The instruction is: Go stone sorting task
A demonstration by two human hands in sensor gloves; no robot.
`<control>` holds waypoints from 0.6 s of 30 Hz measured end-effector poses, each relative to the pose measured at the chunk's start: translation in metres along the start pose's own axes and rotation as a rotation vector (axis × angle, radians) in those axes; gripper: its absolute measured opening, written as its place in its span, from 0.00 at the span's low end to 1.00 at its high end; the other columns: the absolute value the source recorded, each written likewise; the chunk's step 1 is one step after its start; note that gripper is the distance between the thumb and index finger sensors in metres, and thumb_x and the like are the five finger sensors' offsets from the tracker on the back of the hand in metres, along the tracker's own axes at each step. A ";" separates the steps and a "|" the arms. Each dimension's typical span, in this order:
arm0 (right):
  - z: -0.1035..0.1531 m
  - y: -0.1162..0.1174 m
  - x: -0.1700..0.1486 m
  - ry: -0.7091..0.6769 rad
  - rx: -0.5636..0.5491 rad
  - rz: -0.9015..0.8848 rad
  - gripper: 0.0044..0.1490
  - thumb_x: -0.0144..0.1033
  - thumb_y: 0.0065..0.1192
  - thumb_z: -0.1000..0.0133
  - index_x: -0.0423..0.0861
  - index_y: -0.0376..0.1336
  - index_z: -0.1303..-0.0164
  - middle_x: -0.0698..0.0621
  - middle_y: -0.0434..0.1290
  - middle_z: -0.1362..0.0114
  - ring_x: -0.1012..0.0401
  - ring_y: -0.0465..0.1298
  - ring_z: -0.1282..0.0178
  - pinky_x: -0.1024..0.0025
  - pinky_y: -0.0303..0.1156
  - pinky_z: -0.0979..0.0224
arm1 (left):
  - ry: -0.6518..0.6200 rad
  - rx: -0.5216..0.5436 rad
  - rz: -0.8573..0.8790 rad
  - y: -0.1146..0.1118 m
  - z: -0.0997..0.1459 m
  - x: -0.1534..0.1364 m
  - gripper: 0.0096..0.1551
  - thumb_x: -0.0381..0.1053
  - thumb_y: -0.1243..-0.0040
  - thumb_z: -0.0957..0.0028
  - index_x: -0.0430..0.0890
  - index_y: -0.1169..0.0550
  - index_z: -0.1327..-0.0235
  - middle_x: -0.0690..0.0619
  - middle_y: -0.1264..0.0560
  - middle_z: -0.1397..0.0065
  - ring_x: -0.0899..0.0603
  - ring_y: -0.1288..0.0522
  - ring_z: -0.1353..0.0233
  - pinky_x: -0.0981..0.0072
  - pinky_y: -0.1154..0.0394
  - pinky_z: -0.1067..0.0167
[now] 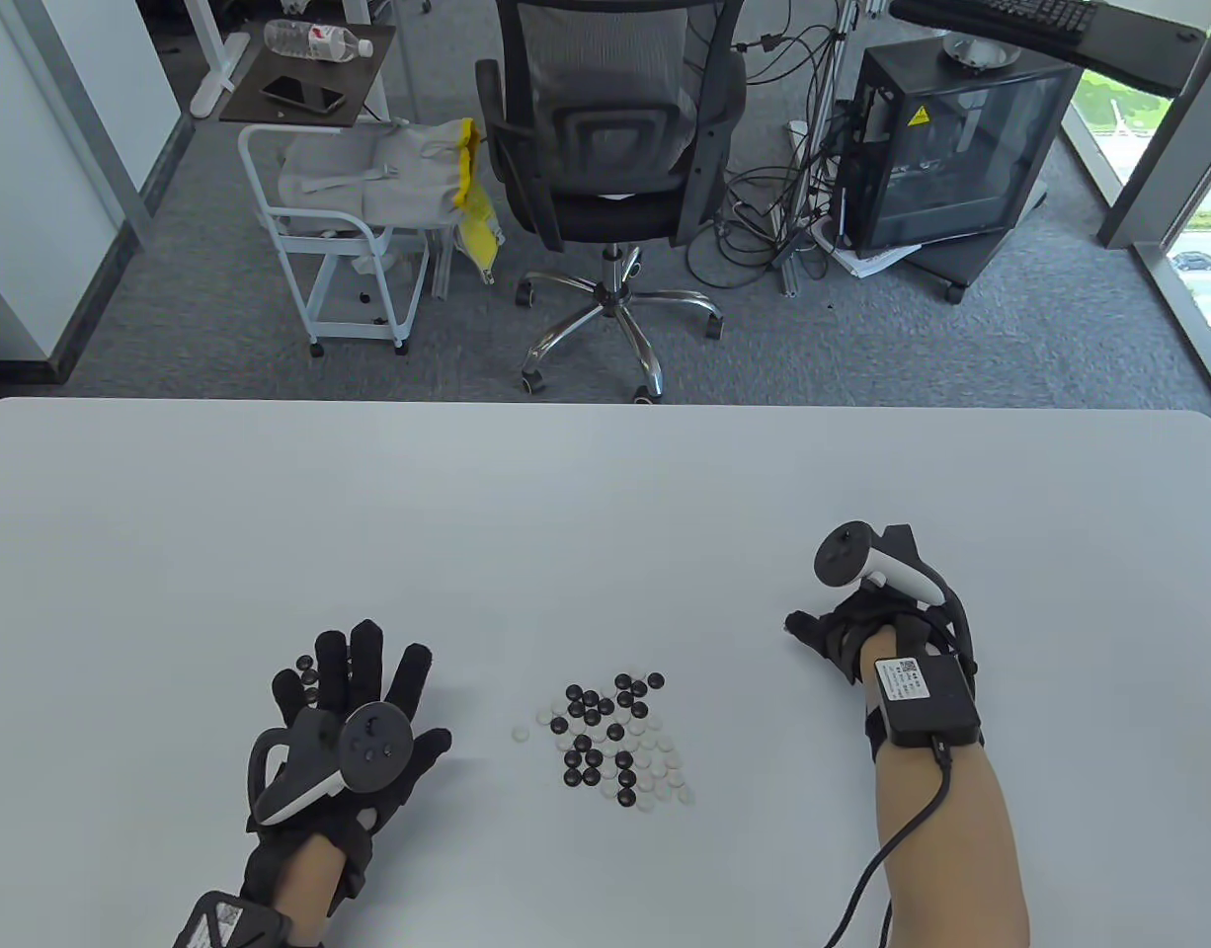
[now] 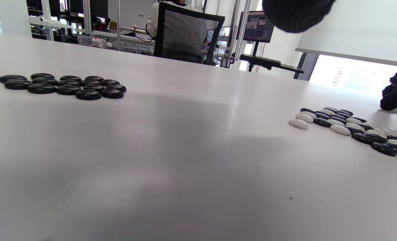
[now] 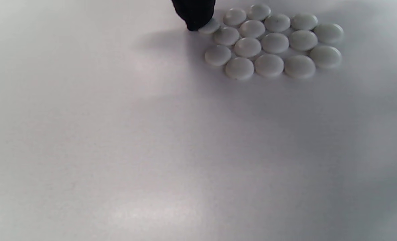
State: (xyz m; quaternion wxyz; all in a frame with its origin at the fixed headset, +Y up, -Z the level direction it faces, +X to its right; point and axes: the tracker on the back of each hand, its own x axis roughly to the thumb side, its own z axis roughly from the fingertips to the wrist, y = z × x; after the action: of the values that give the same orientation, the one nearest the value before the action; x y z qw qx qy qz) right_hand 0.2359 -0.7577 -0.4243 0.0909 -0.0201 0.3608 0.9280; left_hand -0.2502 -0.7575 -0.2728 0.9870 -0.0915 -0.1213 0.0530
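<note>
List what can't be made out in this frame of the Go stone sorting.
- Sorted black stones: in the table view, mostly hidden under the left hand.
- Sorted white stones: in the table view, hidden by the right hand; pale against the table anyway.
- Right hand's grip: in the right wrist view only one fingertip shows, touching a white stone; the rest is cut off by the top edge.
- Mixed pile: stones too small to count exactly.

Office or lab workspace. Grey carpet floor, black mesh office chair point(image 1: 605, 128) on a chrome star base, black computer tower point(image 1: 946, 148) with a tangle of cables point(image 1: 773, 212) beside it, keyboard point(image 1: 1020, 15) on a desk arm, white rolling cart point(image 1: 339, 247), water bottle point(image 1: 319, 39) on a side table. Left wrist view shows a monitor point(image 2: 256, 30) and shelving behind.
</note>
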 end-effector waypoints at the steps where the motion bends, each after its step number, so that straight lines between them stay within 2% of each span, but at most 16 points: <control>1: 0.000 0.000 0.000 0.001 0.000 -0.001 0.46 0.54 0.40 0.33 0.33 0.58 0.15 0.19 0.32 0.16 0.23 0.25 0.24 0.10 0.29 0.35 | 0.000 0.000 0.000 0.000 0.000 0.000 0.49 0.66 0.57 0.37 0.49 0.60 0.13 0.32 0.77 0.18 0.23 0.80 0.25 0.14 0.74 0.44; 7: 0.007 -0.004 0.026 -0.091 -0.016 0.052 0.45 0.54 0.40 0.33 0.35 0.58 0.14 0.19 0.31 0.16 0.23 0.25 0.25 0.10 0.29 0.36 | 0.001 0.000 0.002 0.000 0.000 0.000 0.49 0.66 0.57 0.38 0.49 0.60 0.13 0.32 0.77 0.18 0.23 0.80 0.25 0.14 0.74 0.44; 11: 0.016 0.000 0.069 -0.256 0.012 0.094 0.44 0.54 0.41 0.33 0.36 0.60 0.16 0.20 0.32 0.16 0.23 0.26 0.24 0.10 0.29 0.35 | 0.000 -0.001 -0.001 0.000 0.000 0.000 0.49 0.66 0.57 0.37 0.49 0.60 0.13 0.32 0.77 0.18 0.23 0.80 0.25 0.14 0.74 0.44; 18: 0.024 0.025 0.136 -0.497 0.075 0.155 0.44 0.55 0.40 0.33 0.37 0.58 0.15 0.20 0.32 0.16 0.23 0.26 0.24 0.10 0.30 0.35 | -0.002 0.007 0.002 0.001 0.001 0.000 0.49 0.66 0.57 0.37 0.49 0.60 0.13 0.32 0.77 0.18 0.23 0.80 0.25 0.14 0.74 0.44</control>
State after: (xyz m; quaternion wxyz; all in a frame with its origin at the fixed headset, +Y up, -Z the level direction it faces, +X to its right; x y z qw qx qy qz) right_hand 0.0984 -0.7383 -0.4040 0.1061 0.2396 0.3619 0.8946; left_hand -0.2508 -0.7562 -0.2724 0.9871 -0.0879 -0.1221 0.0547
